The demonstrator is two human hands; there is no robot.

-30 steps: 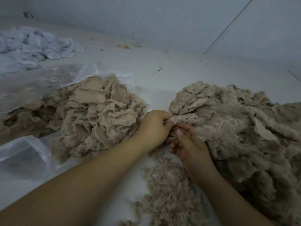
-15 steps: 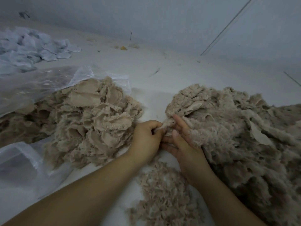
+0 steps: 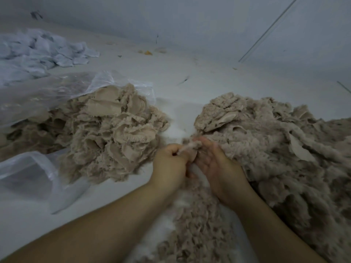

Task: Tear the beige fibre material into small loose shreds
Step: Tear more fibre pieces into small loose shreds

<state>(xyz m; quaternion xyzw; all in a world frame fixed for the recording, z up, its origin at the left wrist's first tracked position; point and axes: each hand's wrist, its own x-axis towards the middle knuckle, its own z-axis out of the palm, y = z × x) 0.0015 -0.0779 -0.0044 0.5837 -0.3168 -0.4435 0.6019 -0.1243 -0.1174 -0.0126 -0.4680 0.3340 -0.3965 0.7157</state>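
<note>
A small twisted strip of beige fibre (image 3: 190, 146) stretches between my two hands at the middle of the view. My left hand (image 3: 169, 168) grips its left end in curled fingers. My right hand (image 3: 214, 166), palm turned inward, pinches the other end at the fingertips, right at the edge of the large beige heap (image 3: 275, 158) on the right. A second heap of flatter beige pieces (image 3: 106, 133) lies to the left. Loose small shreds (image 3: 199, 230) are scattered on the surface beneath and in front of my wrists.
A clear plastic bag (image 3: 28, 177) lies at the left, partly under and over the left heap. A pile of pale blue-white scraps (image 3: 38, 50) sits at the far left. The pale floor (image 3: 190, 82) meets a wall behind.
Both hands have drawn down and toward me from the right heap's edge, with the strip now pulled out between them. The view has shifted slightly.
</note>
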